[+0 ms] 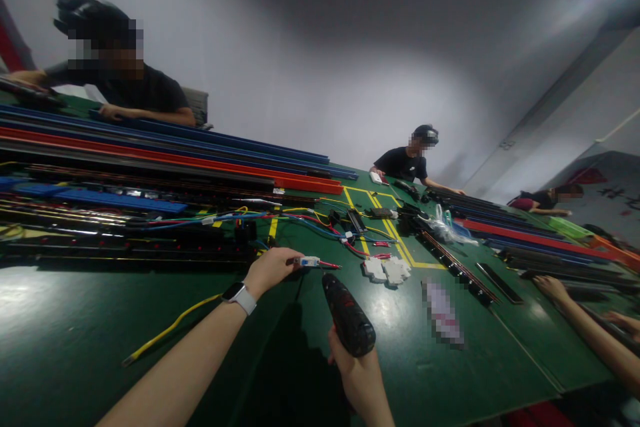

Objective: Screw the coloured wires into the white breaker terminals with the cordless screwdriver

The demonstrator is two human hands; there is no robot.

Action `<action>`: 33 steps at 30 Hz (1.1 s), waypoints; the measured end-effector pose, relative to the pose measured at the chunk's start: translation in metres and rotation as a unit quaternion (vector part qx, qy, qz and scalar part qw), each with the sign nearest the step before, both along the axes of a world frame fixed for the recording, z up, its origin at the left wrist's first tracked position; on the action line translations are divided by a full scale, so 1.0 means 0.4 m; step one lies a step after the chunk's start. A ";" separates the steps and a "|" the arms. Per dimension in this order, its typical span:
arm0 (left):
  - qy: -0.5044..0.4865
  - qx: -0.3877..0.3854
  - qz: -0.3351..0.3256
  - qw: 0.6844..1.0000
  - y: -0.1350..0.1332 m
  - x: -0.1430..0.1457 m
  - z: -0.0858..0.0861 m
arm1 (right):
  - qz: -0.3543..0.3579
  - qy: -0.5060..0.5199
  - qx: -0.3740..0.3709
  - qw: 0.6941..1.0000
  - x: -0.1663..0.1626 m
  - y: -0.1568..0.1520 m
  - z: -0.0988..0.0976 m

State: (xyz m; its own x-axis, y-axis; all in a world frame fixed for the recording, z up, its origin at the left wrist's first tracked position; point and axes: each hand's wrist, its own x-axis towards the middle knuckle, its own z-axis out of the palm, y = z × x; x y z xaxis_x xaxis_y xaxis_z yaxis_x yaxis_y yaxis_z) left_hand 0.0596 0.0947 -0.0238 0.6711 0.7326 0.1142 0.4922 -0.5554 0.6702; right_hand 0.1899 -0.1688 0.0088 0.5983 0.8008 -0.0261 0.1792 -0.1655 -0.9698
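Observation:
My left hand (273, 271), with a watch (240, 295) on the wrist, is closed on a small white-and-blue circuit breaker (311, 261). A short red wire (330, 265) sticks out of its right side. In my right hand (359, 370) is a black cordless drill (349, 315), gripped by the handle. The drill's front end is just below and right of the breaker, apart from it. Several white breakers (385, 271) lie on the green table to the right. Behind them, a bundle of coloured wires (300, 215) runs across the tabletop.
Long blue and red rails (215, 163) line the left side of the table (200, 333). A yellow cable (173, 327) lies front left. A black strip (457, 270) and a pixelated flat item (443, 313) lie right. Co-workers sit opposite; another person's arm (575, 313) reaches in right.

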 end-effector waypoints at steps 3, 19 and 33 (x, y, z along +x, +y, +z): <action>0.000 0.002 0.001 1.000 0.000 0.000 0.002 | 0.000 -0.008 -0.004 1.000 0.001 0.000 0.003; -0.009 0.013 -0.008 1.000 0.003 0.000 -0.008 | 0.002 0.005 -0.007 1.000 -0.006 -0.001 0.019; -0.011 0.020 -0.010 1.000 -0.002 -0.002 0.003 | 0.011 0.006 0.001 1.000 -0.005 0.001 0.020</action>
